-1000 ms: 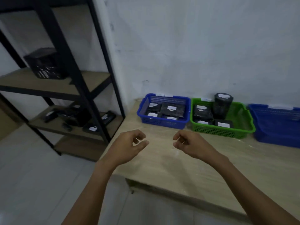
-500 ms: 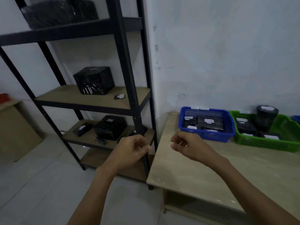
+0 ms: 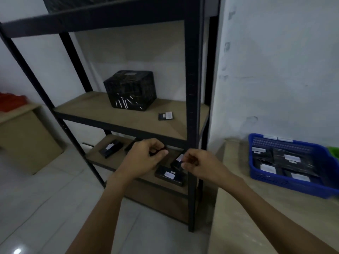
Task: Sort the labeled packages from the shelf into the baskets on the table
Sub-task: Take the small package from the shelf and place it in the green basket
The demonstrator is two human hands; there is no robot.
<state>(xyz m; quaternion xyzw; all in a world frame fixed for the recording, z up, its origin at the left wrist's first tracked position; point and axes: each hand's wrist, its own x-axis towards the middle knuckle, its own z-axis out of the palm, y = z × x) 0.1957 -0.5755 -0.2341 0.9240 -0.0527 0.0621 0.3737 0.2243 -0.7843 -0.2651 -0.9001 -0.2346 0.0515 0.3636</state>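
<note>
Both left hand [image 3: 145, 158] and right hand [image 3: 200, 166] hover loosely curled, seemingly empty, before shelf post [image 3: 191, 88] and packages [image 3: 169, 175].

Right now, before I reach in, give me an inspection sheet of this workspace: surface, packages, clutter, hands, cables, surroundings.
Surface: wooden table on the right, black shelf rack beside it.
Job's things: big wrapped box and small labelled packet on the middle board; long package and flat package on the lower board, more partly hidden by the hands; blue basket holds several labelled packages; green basket barely in view.
Clutter: nothing seen.
Hands: left hand and right hand before the lower board, fingers loosely curled, nothing plainly held.
Cables: nothing seen.
Surroundings: white wall, tiled floor, brown box and something red far left.
</note>
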